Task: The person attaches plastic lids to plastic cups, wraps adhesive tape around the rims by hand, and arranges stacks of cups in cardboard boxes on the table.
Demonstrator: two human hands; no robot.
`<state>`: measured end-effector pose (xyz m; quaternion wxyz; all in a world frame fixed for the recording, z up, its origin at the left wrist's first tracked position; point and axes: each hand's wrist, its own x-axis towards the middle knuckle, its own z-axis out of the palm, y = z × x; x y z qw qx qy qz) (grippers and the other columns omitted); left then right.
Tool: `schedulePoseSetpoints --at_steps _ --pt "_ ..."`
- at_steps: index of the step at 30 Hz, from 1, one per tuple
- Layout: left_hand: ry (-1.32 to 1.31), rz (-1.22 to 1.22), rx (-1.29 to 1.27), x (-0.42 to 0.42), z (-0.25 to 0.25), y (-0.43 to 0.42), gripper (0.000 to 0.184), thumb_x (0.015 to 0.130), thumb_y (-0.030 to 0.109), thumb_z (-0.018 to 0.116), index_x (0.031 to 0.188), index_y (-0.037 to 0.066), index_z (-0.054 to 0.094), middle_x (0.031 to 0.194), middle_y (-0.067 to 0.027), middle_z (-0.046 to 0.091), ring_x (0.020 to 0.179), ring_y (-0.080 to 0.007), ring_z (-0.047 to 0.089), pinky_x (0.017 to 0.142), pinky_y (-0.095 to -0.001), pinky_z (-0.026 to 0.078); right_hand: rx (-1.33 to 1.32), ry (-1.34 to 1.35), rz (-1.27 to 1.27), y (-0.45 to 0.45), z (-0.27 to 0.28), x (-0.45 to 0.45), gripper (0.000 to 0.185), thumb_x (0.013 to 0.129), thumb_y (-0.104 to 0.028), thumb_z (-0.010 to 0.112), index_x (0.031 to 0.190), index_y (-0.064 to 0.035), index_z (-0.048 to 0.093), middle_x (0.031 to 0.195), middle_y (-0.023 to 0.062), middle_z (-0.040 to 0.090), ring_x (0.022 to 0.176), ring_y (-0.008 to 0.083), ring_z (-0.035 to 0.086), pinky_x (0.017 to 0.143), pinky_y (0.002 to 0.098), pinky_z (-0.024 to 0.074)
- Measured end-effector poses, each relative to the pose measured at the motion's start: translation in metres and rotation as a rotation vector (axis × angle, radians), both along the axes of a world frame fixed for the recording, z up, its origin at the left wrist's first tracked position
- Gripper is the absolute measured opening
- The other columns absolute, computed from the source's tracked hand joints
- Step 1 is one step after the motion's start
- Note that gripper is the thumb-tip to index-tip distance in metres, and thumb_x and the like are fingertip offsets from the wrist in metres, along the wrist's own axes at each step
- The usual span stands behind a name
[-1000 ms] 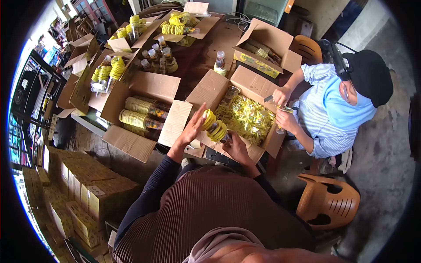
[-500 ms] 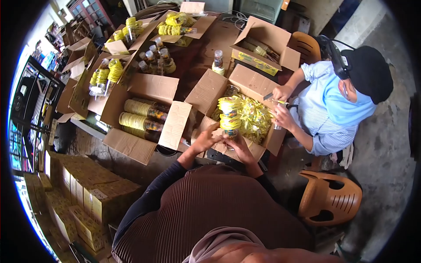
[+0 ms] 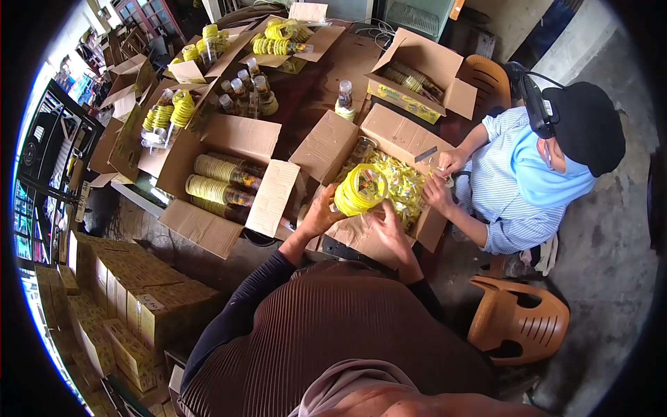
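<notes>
My left hand is closed around a clear plastic bottle with yellow rings round it. One end tilts up toward me, showing a round yellow rim. Just right of and below this bottle is my right hand, its fingers apart; whether a fingertip touches the rings is hard to tell. Beneath both hands stands an open cardboard box holding a heap of yellow wrapped pieces.
Across the box's right side, a co-worker handles something small near a knife-like blade. An open carton of ring-wrapped bottles lies left. Several bottles stand behind it. An orange chair is at lower right.
The ringed bottle has tipped from upright, so its end now faces me. My left hand has moved up its side, and my right hand has come off its base and shifted slightly right.
</notes>
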<state>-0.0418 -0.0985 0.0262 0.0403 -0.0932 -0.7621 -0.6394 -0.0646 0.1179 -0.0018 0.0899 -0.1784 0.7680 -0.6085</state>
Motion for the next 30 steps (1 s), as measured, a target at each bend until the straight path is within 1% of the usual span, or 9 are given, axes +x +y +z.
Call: schedulePoseSetpoints --at_steps 5,7,9,13,17,21,23,25,30 --pt "0.084 0.087 -0.251 -0.010 -0.007 0.009 0.065 0.071 0.015 0.081 0.124 -0.002 0.047 0.112 -0.0206 0.062 0.106 -0.0328 0.061 0.089 -0.0362 0.049 -0.230 0.060 -0.070 0.013 0.078 -0.002 0.041 0.098 -0.021 0.047 0.134 -0.0012 0.043 0.112 0.0089 0.057 0.106 0.0169 0.054 0.091 0.0305 0.0442" --pt "0.174 0.086 -0.225 -0.010 -0.008 0.022 0.063 0.070 0.015 0.081 0.122 -0.002 0.049 0.110 -0.0205 0.062 0.103 -0.0346 0.061 0.089 -0.0381 0.048 -0.288 0.079 -0.085 0.011 0.088 -0.002 0.035 0.095 -0.017 0.052 0.127 -0.0006 0.050 0.107 0.0098 0.057 0.096 0.0188 0.055 0.081 0.0298 0.0456" --pt "0.140 0.078 -0.227 -0.013 -0.007 0.030 0.068 0.070 0.014 0.080 0.126 -0.001 0.045 0.113 -0.0209 0.061 0.107 -0.0364 0.058 0.092 -0.0402 0.046 0.103 0.207 -0.045 0.021 0.089 -0.007 0.028 0.091 -0.013 0.057 0.115 0.0005 0.056 0.101 0.0120 0.056 0.087 0.0216 0.055 0.071 0.0322 0.0453" --pt "0.145 0.039 -0.299 -0.015 0.009 0.036 0.097 0.063 0.018 0.086 0.140 0.002 0.030 0.135 -0.0219 0.045 0.124 -0.0381 0.045 0.102 -0.0432 0.040 0.042 0.275 -0.165 0.012 0.080 -0.015 0.022 0.089 -0.008 0.059 0.108 0.0031 0.057 0.098 0.0146 0.056 0.085 0.0246 0.057 0.065 0.0334 0.0446" --pt "0.179 0.032 -0.433 -0.016 0.017 0.035 0.116 0.060 0.024 0.089 0.148 0.004 0.016 0.147 -0.0210 0.029 0.135 -0.0406 0.029 0.112 -0.0481 0.028 0.224 0.597 -0.166 -0.004 0.065 -0.035 0.027 0.090 -0.011 0.060 0.115 0.0014 0.056 0.103 0.0170 0.055 0.088 0.0327 0.058 0.074 0.0395 0.0483" --pt "0.125 0.149 -0.288 -0.026 -0.011 0.029 0.115 0.062 0.028 0.088 0.147 0.001 0.016 0.145 -0.0214 0.032 0.132 -0.0403 0.032 0.111 -0.0472 0.029 0.372 0.398 -0.030 -0.026 0.063 -0.053 0.039 0.093 -0.029 0.059 0.120 -0.0018 0.057 0.106 0.0198 0.057 0.100 0.0355 0.057 0.082 0.0400 0.0485" --pt "0.081 0.367 -0.491 -0.027 -0.042 0.020 0.116 0.063 0.028 0.087 0.148 -0.001 0.013 0.144 -0.0229 0.032 0.131 -0.0406 0.033 0.109 -0.0473 0.031 0.392 0.795 0.064 -0.030 0.001 -0.096 0.041 0.094 -0.034 0.057 0.119 -0.0014 0.058 0.105 0.0190 0.058 0.099 0.0349 0.058 0.084 0.0408 0.0478" --pt "-0.072 0.447 -0.413 -0.019 -0.047 0.012 0.120 0.062 0.025 0.087 0.148 0.000 0.008 0.139 -0.0246 0.036 0.130 -0.0410 0.035 0.109 -0.0476 0.031 0.286 0.201 -0.007 -0.052 0.038 -0.107 0.037 0.093 -0.033 0.059 0.110 0.0000 0.062 0.106 0.0194 0.059 0.100 0.0339 0.057 0.090 0.0403 0.0453" --pt "-0.046 0.493 -0.455 0.012 -0.045 -0.013 0.098 0.067 0.020 0.083 0.144 0.001 0.025 0.134 -0.0222 0.041 0.126 -0.0383 0.039 0.106 -0.0451 0.034 0.620 0.440 -0.138 -0.072 -0.042 -0.194 0.037 0.086 -0.024 0.065 0.116 -0.0026 0.059 0.115 0.0176 0.056 0.109 0.0353 0.052 0.093 0.0447 0.0435"
